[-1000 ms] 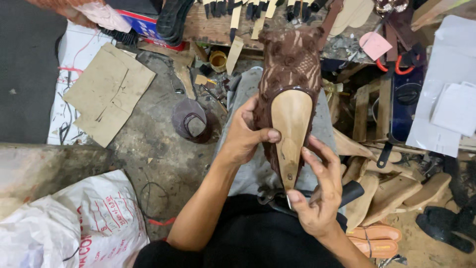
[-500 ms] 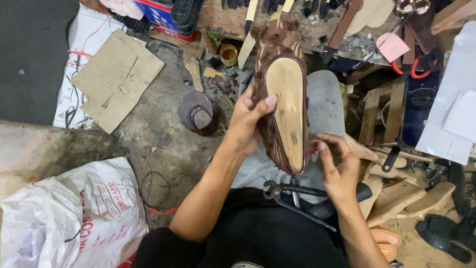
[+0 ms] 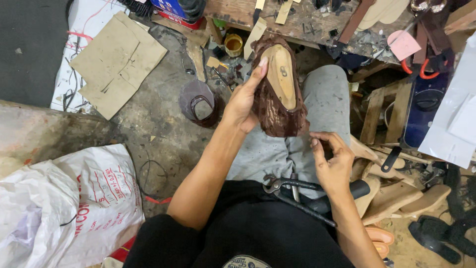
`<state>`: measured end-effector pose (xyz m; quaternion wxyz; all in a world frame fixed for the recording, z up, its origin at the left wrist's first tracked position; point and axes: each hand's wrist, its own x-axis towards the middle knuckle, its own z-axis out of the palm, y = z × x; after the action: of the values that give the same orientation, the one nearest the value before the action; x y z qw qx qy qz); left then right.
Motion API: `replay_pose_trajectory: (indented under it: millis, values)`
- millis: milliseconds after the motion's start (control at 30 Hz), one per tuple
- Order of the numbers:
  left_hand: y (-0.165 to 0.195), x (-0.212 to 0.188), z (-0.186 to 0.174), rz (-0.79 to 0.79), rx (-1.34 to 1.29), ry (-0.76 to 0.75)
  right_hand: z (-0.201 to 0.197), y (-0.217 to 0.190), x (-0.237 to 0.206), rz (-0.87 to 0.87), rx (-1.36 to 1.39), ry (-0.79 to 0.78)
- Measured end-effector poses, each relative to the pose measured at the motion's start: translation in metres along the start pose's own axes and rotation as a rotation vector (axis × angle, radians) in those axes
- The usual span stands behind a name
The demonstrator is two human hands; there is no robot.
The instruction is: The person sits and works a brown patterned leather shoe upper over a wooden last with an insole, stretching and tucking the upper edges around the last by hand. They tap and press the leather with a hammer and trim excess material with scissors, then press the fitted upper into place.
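My left hand [image 3: 244,99] grips a shoe last covered in dark brown patterned fabric [image 3: 277,106], sole side up, with its tan insole [image 3: 281,74] showing. The shoe rests on my grey-trousered knee [image 3: 327,99]. My right hand [image 3: 329,159] hovers just below the shoe's lower edge, fingers curled and pinched together; whether it holds something small I cannot tell. Black-handled pincers [image 3: 297,191] lie across my lap under that hand.
A low wooden workbench [image 3: 307,20] with tools and scraps runs along the top. A small yellow tin [image 3: 233,44] and a dark round lump [image 3: 198,101] sit on the concrete floor. Cardboard pieces [image 3: 116,62] lie left. A white sack [image 3: 74,208] fills the lower left. Wooden lasts [image 3: 396,196] pile at right.
My left hand has turned the shoe and lowered it on my knee. My right hand has come off the shoe's lower end and now sits just below it.
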<state>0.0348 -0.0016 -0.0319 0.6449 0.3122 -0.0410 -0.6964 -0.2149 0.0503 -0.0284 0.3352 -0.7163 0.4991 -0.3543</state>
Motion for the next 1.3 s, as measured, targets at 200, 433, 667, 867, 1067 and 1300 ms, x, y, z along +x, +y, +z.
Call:
replay_pose_trajectory:
  millis: [200, 433, 667, 867, 1067, 1300]
  values:
    - [-0.001, 0.002, -0.005, -0.023, -0.045, -0.030, -0.002, -0.016, 0.004, 0.028, 0.005, -0.013]
    - [-0.011, -0.011, 0.002, 0.163, -0.004, 0.054, -0.021, -0.085, 0.001, -0.140, 0.133, 0.123]
    - [-0.018, -0.028, 0.016, 0.497, 0.076, -0.009, -0.006, -0.092, 0.019, -0.086, 0.232, 0.191]
    - [-0.019, -0.035, 0.017, 0.607, 0.134, 0.040, -0.004, -0.077, 0.023, 0.058, 0.398, 0.118]
    - [-0.023, -0.040, 0.020, 0.589, 0.102, 0.041, -0.003, -0.070, 0.021, 0.015, 0.366, 0.167]
    - [-0.024, -0.042, 0.022, 0.589, 0.096, 0.030, 0.000, -0.071, 0.017, -0.039, 0.289, 0.211]
